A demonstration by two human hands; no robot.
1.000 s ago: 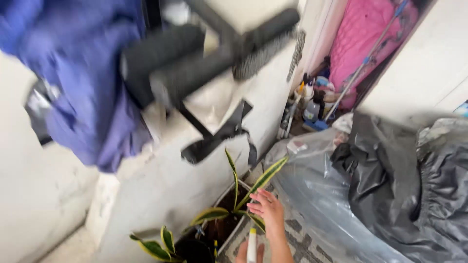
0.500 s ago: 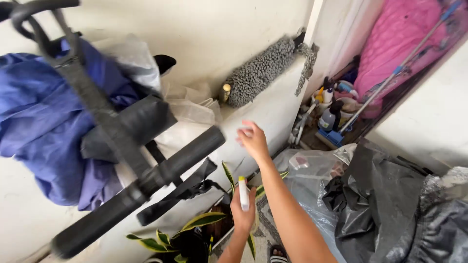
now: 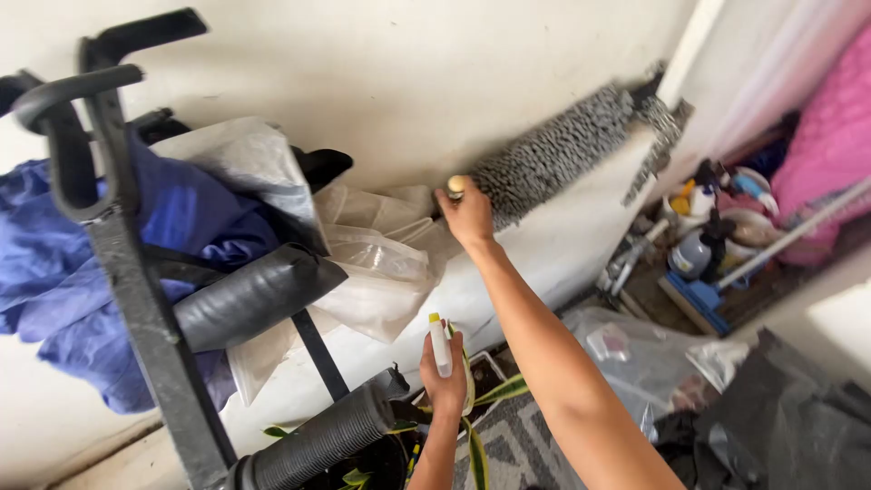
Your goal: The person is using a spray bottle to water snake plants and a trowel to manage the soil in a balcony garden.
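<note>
My left hand [image 3: 445, 381] grips a small white spray bottle [image 3: 439, 347] with a yellow tip, held upright above a striped-leaf plant [image 3: 485, 399]. My right hand [image 3: 467, 213] reaches up to the white ledge and closes around the handle end of a grey shaggy duster [image 3: 553, 154] lying along the wall. The handle's pale tip [image 3: 456, 184] shows just above my fingers. Crumpled clear plastic bags [image 3: 381, 272] lie on the ledge just left of that hand.
A black metal frame [image 3: 136, 272] with foam rollers [image 3: 259, 295] stands at the left, with blue cloth [image 3: 54, 272] draped behind it. Cleaning bottles [image 3: 694, 254], a blue-headed mop [image 3: 699, 295] and pink fabric [image 3: 830, 154] fill the right corner. Clear and black bags [image 3: 798, 436] lie on the floor.
My right hand rose from the plant's leaves to the ledge and closed on the duster's handle. The left hand lifted the spray bottle higher. My view swung upward and left.
</note>
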